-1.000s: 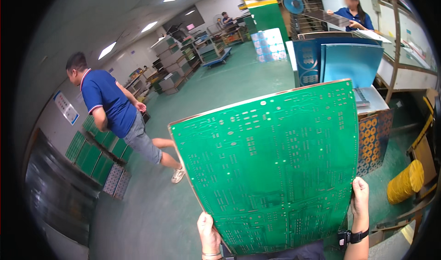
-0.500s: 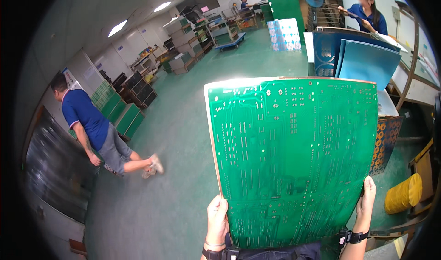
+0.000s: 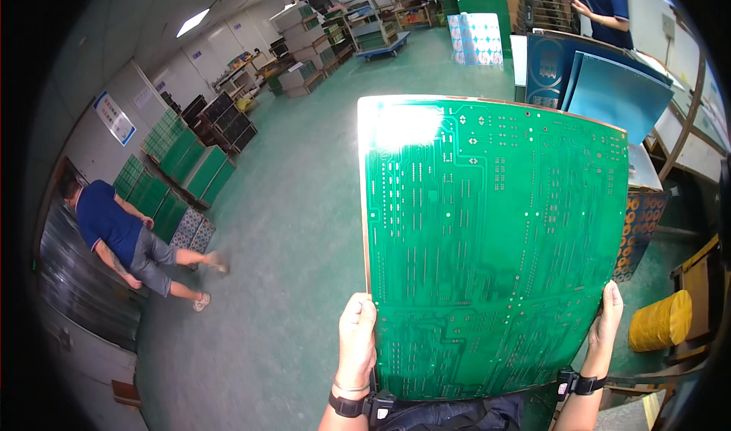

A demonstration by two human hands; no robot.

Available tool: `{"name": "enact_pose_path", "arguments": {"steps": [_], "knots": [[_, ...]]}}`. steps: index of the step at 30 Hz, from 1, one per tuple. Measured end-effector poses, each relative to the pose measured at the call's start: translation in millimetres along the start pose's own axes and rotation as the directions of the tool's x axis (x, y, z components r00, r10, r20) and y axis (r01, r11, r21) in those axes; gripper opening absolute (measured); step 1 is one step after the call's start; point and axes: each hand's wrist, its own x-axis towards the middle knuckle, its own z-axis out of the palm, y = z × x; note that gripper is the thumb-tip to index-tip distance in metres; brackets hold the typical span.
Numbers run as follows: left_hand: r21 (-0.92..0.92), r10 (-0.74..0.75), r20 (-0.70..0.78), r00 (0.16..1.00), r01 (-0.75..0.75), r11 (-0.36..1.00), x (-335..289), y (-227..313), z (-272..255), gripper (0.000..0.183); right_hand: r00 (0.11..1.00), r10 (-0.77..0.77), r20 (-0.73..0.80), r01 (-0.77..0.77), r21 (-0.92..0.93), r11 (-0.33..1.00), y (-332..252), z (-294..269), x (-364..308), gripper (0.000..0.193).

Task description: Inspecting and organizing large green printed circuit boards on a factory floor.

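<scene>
A smooth green floor (image 3: 266, 233) runs through the room. On it, at far left, a person in a navy short-sleeved shirt and grey shorts (image 3: 110, 224) is in mid-stride. A large rectangular green circuit board with copper-coloured edges (image 3: 487, 256) is held up before the wearer's body, glare whitening its upper left corner. Right of it is a yellow cylindrical roll (image 3: 661, 320). The bare left hand (image 3: 356, 338) is closed on the board's left edge, the bare right hand (image 3: 607, 318) on its right edge — both low down, fingers partly hidden. A black strap (image 3: 348, 406) rings the left wrist.
</scene>
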Motion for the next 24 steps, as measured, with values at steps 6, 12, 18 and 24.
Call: {"name": "enact_pose_path", "arguments": {"steps": [6, 12, 18, 24], "knots": [[-0.043, 0.021, -0.010, 1.000, -0.021, 0.999, -0.9, 4.9, 3.5, 0.019, 1.000, -0.021, -0.003, 0.021, 0.012, 1.000, 2.2, -2.2, 1.2, 0.017], [-0.050, 0.040, 0.001, 0.999, -0.040, 0.998, -2.8, 7.2, 1.7, 0.017, 1.000, -0.023, -0.003, 0.023, 0.013, 1.000, 5.1, -2.4, 1.7, 0.019], [-0.007, 0.086, 0.015, 0.996, -0.085, 0.996, -5.7, 12.8, 5.8, 0.019, 1.000, -0.011, -0.002, 0.011, 0.054, 0.998, 8.7, -6.7, 2.5, 0.019], [0.130, 0.164, -0.079, 0.983, -0.153, 0.980, 7.0, 7.5, 7.1, 0.014, 0.976, 0.092, 0.200, -0.133, 0.204, 0.970, -10.6, 4.4, -3.3, 0.031]]}}
